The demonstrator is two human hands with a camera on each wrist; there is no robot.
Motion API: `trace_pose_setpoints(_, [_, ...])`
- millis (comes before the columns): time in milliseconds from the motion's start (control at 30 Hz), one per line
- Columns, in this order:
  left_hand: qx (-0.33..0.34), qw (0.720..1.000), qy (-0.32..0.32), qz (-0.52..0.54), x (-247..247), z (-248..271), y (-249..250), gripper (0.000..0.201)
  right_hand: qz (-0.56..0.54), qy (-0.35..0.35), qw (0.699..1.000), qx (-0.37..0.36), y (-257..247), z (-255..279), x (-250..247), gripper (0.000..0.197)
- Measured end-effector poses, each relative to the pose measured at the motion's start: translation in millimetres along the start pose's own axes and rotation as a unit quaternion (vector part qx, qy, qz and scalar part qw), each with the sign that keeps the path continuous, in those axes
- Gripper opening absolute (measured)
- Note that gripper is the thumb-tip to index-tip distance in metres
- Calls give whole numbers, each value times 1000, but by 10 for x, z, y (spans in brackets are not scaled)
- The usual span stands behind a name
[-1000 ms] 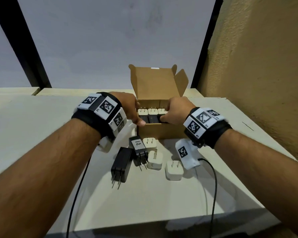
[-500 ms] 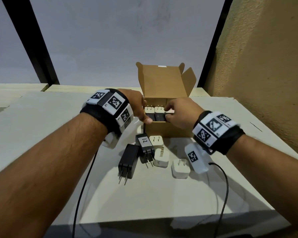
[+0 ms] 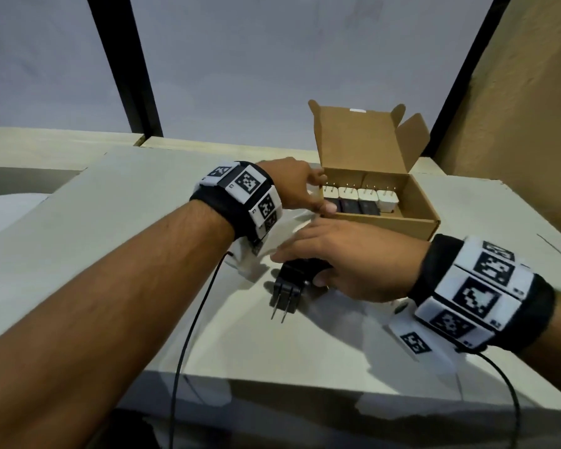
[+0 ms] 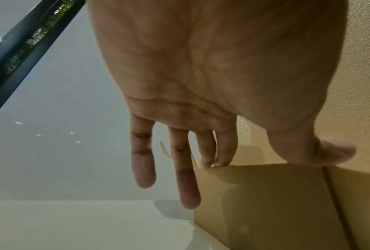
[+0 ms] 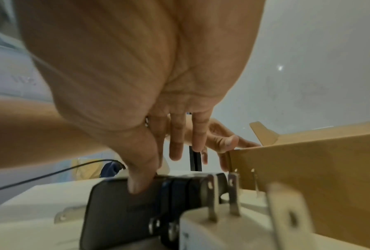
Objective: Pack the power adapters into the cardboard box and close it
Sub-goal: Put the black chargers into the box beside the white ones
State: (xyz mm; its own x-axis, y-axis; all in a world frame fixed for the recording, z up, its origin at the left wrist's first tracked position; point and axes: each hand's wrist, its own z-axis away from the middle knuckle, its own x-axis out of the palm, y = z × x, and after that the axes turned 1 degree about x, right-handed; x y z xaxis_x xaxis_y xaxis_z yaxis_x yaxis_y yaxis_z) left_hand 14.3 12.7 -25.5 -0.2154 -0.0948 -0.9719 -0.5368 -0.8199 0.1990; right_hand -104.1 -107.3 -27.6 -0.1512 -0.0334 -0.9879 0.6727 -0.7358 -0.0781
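Observation:
The open cardboard box (image 3: 386, 226) stands on the table with its lid upright. Inside it, a row of white adapters (image 3: 366, 197) stands behind a row of black adapters (image 3: 357, 207). My left hand (image 3: 298, 186) rests on the box's near left corner, with straight fingers on the left wall's edge (image 4: 220, 165) and the thumb at the front rim. My right hand (image 3: 347, 264) lies flat over the loose adapters in front of the box and hides most of them. Its thumb (image 5: 141, 184) touches a black adapter (image 3: 289, 286) whose prongs point towards me. A white adapter (image 5: 211, 233) lies beside it.
The pale table (image 3: 110, 238) ends at a front edge (image 3: 272, 377) close to me. Thin black cables (image 3: 191, 319) hang from both wrists across it. A textured tan wall (image 3: 515, 124) rises right of the box and a dark post (image 3: 127, 76) stands behind on the left.
My right hand has left the box and come down over the loose adapters in front of it. My left hand stays at the box's left corner. The view has swung left.

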Motion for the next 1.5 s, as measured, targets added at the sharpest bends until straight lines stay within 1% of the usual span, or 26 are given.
trace_pose_setpoints(67, [2,1000,2,-10,3,13,-1,80,15,-5,1000,-18,-4,-36,37,63])
trace_pose_setpoints(167, [1,1000,5,-11,4,-13,0,81,55,-4,998,-32,-34,-76,79,60])
trace_pose_setpoints(233, [2,1000,12,-5,-7,-38,2,81,61,7,997,-41,-28,-89,72,54])
trace_pose_setpoints(367, [-4,1000,22,-17,-27,-60,4,83,62,2,997,-44,-10,-62,34,44])
trace_pose_setpoints(467, [-5,999,23,-32,-45,-80,25,80,23,45,998,-29,21,-4,-33,27])
trace_pose_setpoints(500, [-6,999,20,-34,-50,-91,28,79,11,54,998,-21,33,12,-66,24])
trace_pose_setpoints(533, [-8,999,16,-35,-53,-101,31,79,5,47,999,-14,47,23,-92,25])
trace_pose_setpoints(600, [-9,999,9,-36,-56,-108,41,82,2,8,1000,-7,66,40,-117,32])
trace_pose_setpoints(700, [-8,999,6,-32,-65,-103,52,84,2,-37,999,-18,48,56,-85,42])
trace_pose_setpoints(833, [-11,999,-1,-36,-74,-115,71,85,49,-59,996,-54,-6,20,22,61])
trace_pose_setpoints(933, [-12,999,-3,-40,-68,-119,79,84,56,-64,994,-67,-17,-40,90,68])
trace_pose_setpoints(1067, [-18,999,-7,-32,-76,-101,76,83,52,-32,996,-69,-17,-100,130,62])
trace_pose_setpoints(1167, [-19,999,-7,-29,-65,-91,77,82,57,-34,997,-48,-37,-107,137,59])
trace_pose_setpoints(1300, [-24,999,-4,-24,-54,-74,65,82,66,-35,997,-14,-46,-59,122,62])
trace_pose_setpoints(1500, [-30,999,-9,-21,-67,-52,72,83,7,-11,1000,4,17,47,80,54])
